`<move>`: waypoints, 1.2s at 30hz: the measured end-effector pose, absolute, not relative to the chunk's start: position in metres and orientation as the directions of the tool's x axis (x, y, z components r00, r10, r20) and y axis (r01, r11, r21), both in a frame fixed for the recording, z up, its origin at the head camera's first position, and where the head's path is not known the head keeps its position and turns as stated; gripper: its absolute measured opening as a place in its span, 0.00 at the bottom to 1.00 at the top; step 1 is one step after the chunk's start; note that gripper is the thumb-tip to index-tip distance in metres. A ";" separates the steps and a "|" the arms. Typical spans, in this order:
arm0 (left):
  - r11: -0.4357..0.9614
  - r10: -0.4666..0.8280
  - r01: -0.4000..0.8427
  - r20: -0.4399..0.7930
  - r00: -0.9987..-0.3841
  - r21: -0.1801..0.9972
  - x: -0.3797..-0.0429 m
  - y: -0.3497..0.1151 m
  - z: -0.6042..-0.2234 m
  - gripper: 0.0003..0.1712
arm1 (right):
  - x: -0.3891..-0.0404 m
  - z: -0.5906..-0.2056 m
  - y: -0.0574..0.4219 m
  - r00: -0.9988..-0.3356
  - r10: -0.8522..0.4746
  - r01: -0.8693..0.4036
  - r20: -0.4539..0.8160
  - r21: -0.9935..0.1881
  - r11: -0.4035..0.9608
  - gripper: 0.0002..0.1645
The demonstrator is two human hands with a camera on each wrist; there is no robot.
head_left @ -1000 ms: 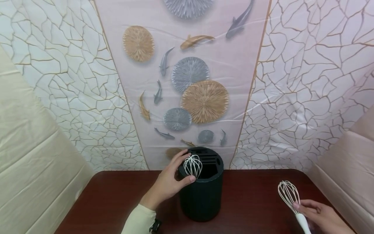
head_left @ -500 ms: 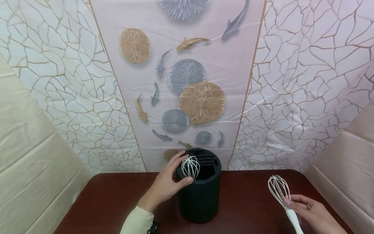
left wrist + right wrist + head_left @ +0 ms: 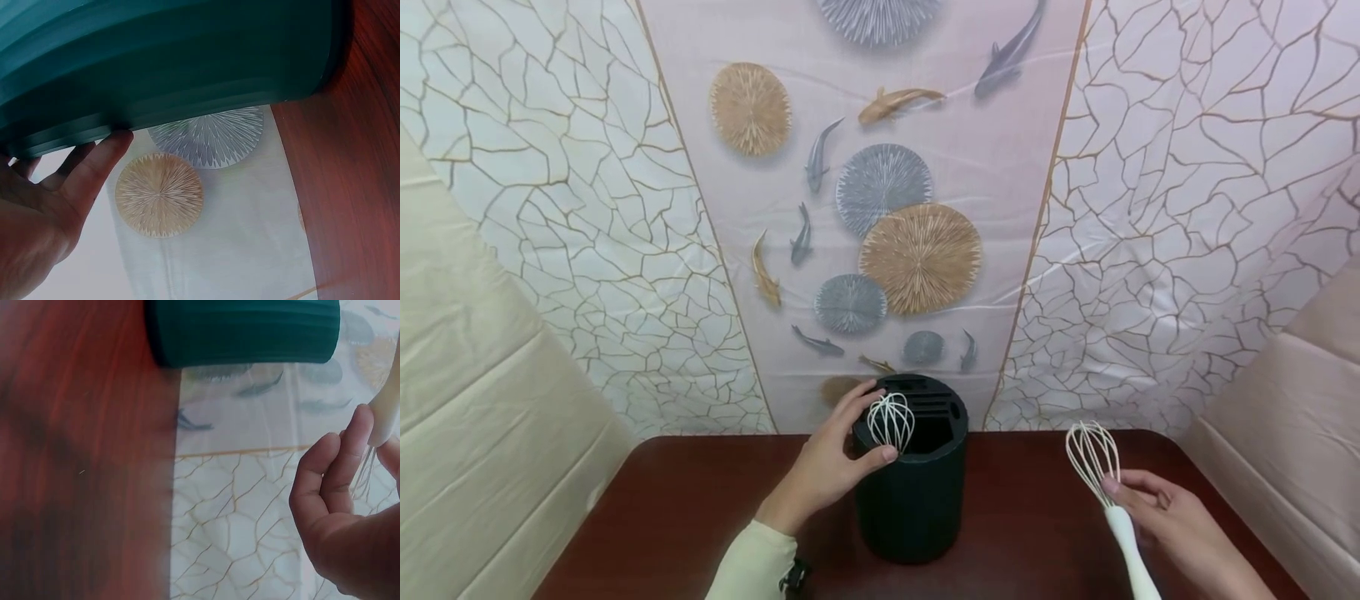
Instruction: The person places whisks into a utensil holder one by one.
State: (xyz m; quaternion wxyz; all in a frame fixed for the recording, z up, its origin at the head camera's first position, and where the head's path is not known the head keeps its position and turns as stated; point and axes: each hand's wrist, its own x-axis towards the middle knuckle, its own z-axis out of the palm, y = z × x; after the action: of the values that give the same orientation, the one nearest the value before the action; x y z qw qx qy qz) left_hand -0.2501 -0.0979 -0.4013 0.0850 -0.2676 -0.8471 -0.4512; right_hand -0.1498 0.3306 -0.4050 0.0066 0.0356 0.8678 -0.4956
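Observation:
A dark green, ribbed utensil holder (image 3: 910,510) stands on the table, its top divided into slots and a larger opening. One white wire whisk (image 3: 891,417) is in that opening, wire loops up at the left rim and its handle hidden inside. My left hand (image 3: 822,473) holds the holder at its left rim, thumb in front and fingers toward the back; the left wrist view shows fingers (image 3: 103,159) touching its ribbed side. To the right, my right hand (image 3: 1172,517) pinches a second whisk (image 3: 1123,537) where wires meet the white handle. Its loops point up, handle downward.
The dark red-brown table (image 3: 715,508) has rounded far corners. A patterned cloth backdrop (image 3: 925,258) with fish and round motifs hangs behind it. Beige padded panels (image 3: 482,400) slope along both sides.
My right hand has moved left and slightly upward with the whisk, closer to the holder. The left hand and the whisk in the holder keep their places.

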 end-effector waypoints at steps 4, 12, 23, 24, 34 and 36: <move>0.436 0.376 0.526 0.382 -0.844 0.731 -0.252 -0.096 -0.400 0.42 | -0.157 -0.398 0.319 -0.996 0.083 0.053 -0.017 -0.893 0.446 0.33; 0.439 0.371 0.521 0.380 -0.847 0.732 -0.252 -0.096 -0.402 0.42 | -0.166 -0.389 0.302 -0.996 0.078 0.070 -0.049 -0.949 0.306 0.34; 0.445 0.386 0.539 0.390 -0.836 0.715 -0.251 -0.096 -0.403 0.42 | -0.172 -0.377 0.282 -0.993 -0.043 0.101 -0.109 -0.984 0.144 0.36; 0.448 0.382 0.536 0.389 -0.839 0.715 -0.251 -0.096 -0.402 0.42 | -0.173 -0.375 0.281 -0.994 -0.051 0.093 -0.101 -0.987 0.132 0.34; 0.453 0.374 0.525 0.381 -0.846 0.721 -0.250 -0.097 -0.400 0.42 | -0.180 -0.354 0.270 -0.993 -0.093 0.070 -0.068 -0.998 -0.011 0.36; 0.452 0.374 0.522 0.378 -0.847 0.723 -0.250 -0.097 -0.401 0.42 | -0.181 -0.351 0.268 -0.994 -0.095 0.061 -0.057 -0.998 -0.034 0.33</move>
State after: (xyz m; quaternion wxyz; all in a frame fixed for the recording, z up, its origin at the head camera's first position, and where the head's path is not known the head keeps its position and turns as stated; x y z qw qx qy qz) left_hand -0.2498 -0.0974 -0.4005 0.0824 -0.2641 -0.8482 -0.4517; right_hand -0.1806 0.2679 -0.3508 0.0541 -0.0124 0.6930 -0.7188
